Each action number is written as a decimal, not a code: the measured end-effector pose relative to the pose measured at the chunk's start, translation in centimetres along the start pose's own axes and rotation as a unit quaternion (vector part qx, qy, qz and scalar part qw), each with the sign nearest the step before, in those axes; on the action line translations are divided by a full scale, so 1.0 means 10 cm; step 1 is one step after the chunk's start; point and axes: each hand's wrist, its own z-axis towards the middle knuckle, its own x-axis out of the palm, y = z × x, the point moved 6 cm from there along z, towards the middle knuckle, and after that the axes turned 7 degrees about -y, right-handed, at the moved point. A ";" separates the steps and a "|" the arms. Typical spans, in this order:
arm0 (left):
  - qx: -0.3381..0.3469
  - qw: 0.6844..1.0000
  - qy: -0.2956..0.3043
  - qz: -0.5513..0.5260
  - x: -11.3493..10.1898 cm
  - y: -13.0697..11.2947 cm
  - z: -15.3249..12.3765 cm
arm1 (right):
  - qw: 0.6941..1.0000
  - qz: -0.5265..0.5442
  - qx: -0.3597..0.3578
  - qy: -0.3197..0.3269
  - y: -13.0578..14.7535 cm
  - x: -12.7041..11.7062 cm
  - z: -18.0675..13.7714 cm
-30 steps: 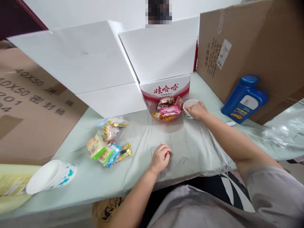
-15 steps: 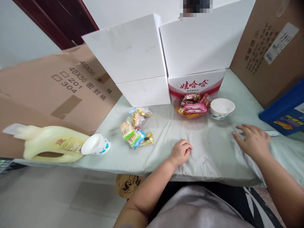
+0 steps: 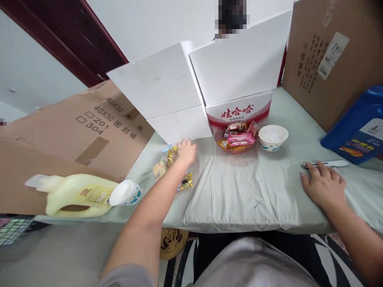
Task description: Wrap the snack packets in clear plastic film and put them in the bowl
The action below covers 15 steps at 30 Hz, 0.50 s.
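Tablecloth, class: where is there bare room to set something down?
Free: the tablecloth between snack packets and right hand, before pink bowl and right cup; a smaller patch between that cup and blue bottle. Crowded: left end, with snack packets, left hand, left cup and yellow bottle.

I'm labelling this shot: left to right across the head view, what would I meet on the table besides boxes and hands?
Pale yellow plastic bottle, round white bowl with blue leaf print, pile of shiny wrapped snacks, round pink translucent bowl, second white leaf-print bowl, blue plastic bottle.
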 end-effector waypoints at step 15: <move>0.214 0.925 -0.172 -0.264 -0.29 -0.97 -0.63 | 1.000 -0.012 -0.025 -0.014 0.04 -0.06 -0.02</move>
